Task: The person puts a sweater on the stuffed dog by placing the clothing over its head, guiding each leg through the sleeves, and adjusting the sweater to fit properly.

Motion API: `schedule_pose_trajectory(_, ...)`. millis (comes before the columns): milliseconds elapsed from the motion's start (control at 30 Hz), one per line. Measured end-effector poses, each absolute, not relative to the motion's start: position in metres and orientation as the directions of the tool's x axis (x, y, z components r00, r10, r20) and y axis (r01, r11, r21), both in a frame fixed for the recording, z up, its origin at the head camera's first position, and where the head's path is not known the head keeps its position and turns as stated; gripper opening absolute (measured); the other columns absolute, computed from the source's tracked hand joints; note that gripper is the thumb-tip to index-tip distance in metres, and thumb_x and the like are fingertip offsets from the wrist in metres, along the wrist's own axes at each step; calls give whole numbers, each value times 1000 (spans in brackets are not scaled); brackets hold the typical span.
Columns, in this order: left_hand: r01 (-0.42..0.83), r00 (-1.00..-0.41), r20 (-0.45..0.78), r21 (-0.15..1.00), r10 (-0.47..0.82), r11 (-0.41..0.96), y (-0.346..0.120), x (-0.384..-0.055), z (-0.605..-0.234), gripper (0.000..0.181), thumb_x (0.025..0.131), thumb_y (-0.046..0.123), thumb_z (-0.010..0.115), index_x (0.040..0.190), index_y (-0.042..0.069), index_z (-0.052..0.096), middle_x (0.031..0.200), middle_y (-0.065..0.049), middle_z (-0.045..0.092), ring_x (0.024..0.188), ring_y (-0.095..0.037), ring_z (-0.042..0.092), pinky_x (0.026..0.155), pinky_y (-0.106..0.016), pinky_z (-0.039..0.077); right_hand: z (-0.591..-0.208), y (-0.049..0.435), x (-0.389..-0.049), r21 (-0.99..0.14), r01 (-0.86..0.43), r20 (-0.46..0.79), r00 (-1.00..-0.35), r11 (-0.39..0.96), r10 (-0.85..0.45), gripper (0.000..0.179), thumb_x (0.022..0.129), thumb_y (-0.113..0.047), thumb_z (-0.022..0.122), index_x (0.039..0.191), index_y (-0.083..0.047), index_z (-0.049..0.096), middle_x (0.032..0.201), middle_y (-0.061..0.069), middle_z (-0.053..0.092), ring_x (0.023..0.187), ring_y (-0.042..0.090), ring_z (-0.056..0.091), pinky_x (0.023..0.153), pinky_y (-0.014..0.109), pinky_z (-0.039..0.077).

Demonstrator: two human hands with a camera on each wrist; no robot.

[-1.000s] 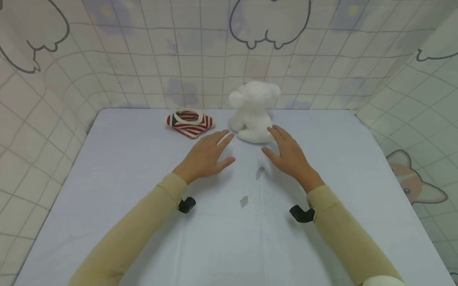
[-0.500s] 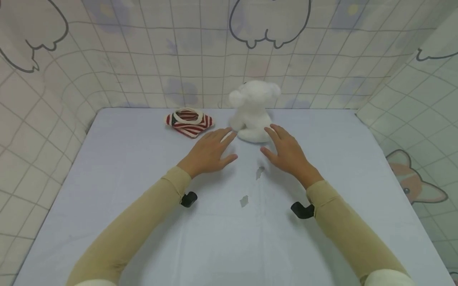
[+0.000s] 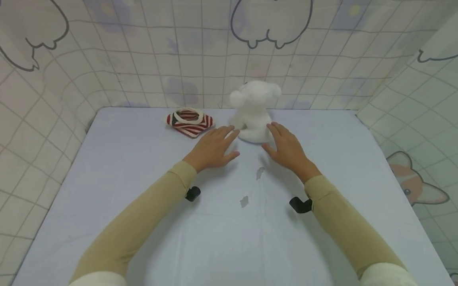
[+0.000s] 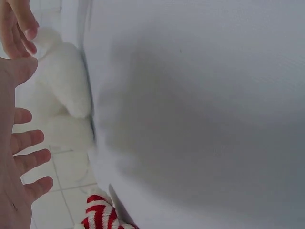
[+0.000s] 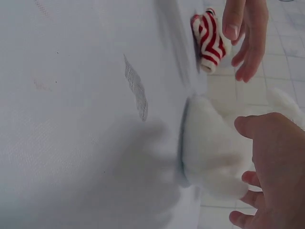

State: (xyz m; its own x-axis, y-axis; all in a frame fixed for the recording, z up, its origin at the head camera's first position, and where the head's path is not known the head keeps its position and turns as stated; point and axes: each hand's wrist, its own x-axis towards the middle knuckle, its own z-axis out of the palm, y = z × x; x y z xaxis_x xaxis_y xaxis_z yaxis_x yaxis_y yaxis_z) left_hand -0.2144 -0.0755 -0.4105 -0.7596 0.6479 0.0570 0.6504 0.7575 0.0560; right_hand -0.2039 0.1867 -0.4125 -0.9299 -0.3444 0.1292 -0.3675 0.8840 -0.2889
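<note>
A white plush animal [image 3: 255, 107] sits upright near the far edge of the table, in the head view. Just left of it lies a small red-and-white striped knitted garment [image 3: 189, 122]. My left hand [image 3: 212, 147] is held over the table in front of the two, fingers spread and holding nothing. On the other side, my right hand [image 3: 288, 149] has its fingers extended close to the plush's right side; whether they touch it I cannot tell. Both wrist views show the plush [image 4: 66, 81] beyond the fingers and part of the striped garment [image 5: 209, 40].
The table [image 3: 222, 242] is covered in a pale cloth with two small grey patches [image 3: 244, 201]. A tile-patterned curtain [image 3: 150, 59] surrounds it at the back and sides. Black wrist mounts [image 3: 300, 205] stick out under both sleeves.
My left hand has shifted slightly forward and right, closer to the plush. The right hand has edged a little forward. The plush and striped garment have stayed put.
</note>
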Motion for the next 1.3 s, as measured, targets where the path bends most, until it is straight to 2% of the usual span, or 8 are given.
schedule_pose_trajectory(233, 652, -757, 65, 33, 650, 757, -72, -224, -415, 71, 97, 55, 42, 152, 13, 28, 154, -11, 36, 141, -28, 36, 115, -47, 32, -413, 186, -212, -286, -343, 120, -939, 895, -321, 71, 94, -34, 61, 149, -2, 31, 153, 21, 34, 141, 38, 35, 113, 53, 33)
schedule_pose_trajectory(533, 629, -777, 10, 46, 629, 776, -69, -236, -417, 73, 97, 57, 41, 154, 13, 25, 156, -11, 32, 142, -29, 35, 115, -48, 32, -412, 184, -222, -299, -297, 65, -955, 907, -291, 73, 94, -36, 60, 150, -3, 27, 154, 21, 33, 140, 39, 35, 112, 54, 34)
schedule_pose_trajectory(900, 607, -795, 24, 55, 607, 793, -62, -248, -421, 72, 96, 54, 46, 151, 11, 29, 153, -12, 37, 138, -30, 41, 111, -46, 38, -419, 180, -232, -285, -248, 52, -969, 926, -243, 76, 93, -40, 61, 150, -3, 26, 151, 21, 37, 133, 41, 42, 107, 56, 38)
schedule_pose_trajectory(1300, 512, -853, -40, 131, 521, 849, -63, -265, -429, 72, 97, 53, 44, 151, 8, 28, 152, -15, 37, 138, -32, 41, 113, -44, 36, -428, 167, -244, -331, -173, 61, -985, 928, -162, 88, 91, -51, 60, 149, 3, 22, 146, 26, 41, 127, 43, 47, 99, 57, 44)
